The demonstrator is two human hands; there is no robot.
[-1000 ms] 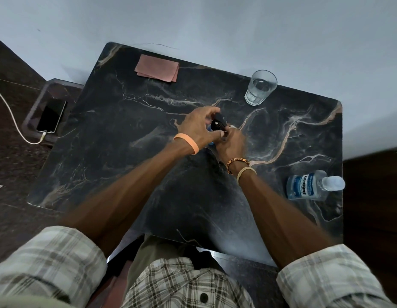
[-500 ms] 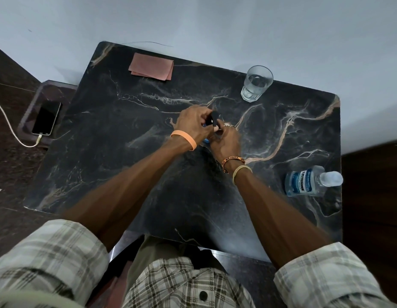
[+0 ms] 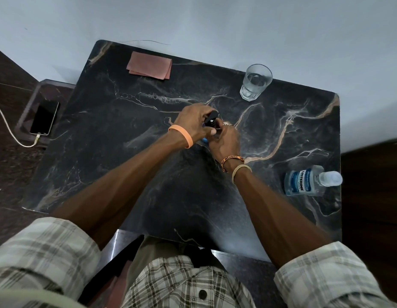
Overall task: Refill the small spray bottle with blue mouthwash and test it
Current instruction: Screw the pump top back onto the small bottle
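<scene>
Both hands meet over the middle of the black marble table point(image 3: 117, 134). My left hand point(image 3: 191, 121) wraps around the small spray bottle point(image 3: 205, 138), whose blue body shows just below the palm. Its black spray head point(image 3: 211, 118) sticks up between my hands. My right hand point(image 3: 225, 138) pinches at the bottle's top from the right. Most of the bottle is hidden by my fingers. The mouthwash bottle point(image 3: 304, 181), blue with a clear cap, lies on its side near the table's right edge.
A glass of water point(image 3: 255, 82) stands at the far right of the table. A folded pink cloth point(image 3: 149, 67) lies at the far left. A phone point(image 3: 44, 117) on a charging cable rests on a low stand left of the table.
My hands stay locked on the spray bottle in the same spot; the fingers have shifted slightly around the black head. The view has tilted a little.
</scene>
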